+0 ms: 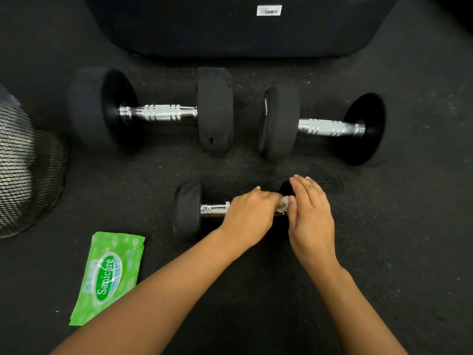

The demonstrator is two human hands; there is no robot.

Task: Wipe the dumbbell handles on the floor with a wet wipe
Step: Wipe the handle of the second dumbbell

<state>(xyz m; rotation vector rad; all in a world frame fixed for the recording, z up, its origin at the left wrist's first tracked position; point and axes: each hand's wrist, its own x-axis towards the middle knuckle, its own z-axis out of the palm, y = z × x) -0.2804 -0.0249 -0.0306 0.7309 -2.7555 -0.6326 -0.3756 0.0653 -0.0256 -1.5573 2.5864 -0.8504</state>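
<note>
Three black dumbbells with chrome handles lie on the dark floor. The nearest one (188, 208) is small and lies crosswise in front of me. My left hand (249, 213) is closed over its chrome handle (213, 209), pressing a white wet wipe (284, 203) against the bar. My right hand (311, 217) rests flat on the dumbbell's right weight, fingers together, and hides most of it. Two larger dumbbells lie farther back, one at the left (158, 112) and one at the right (330, 127).
A green pack of wet wipes (110, 275) lies on the floor at the near left. A black mesh basket (25, 162) stands at the left edge. A large black padded piece of equipment (230, 26) closes off the back.
</note>
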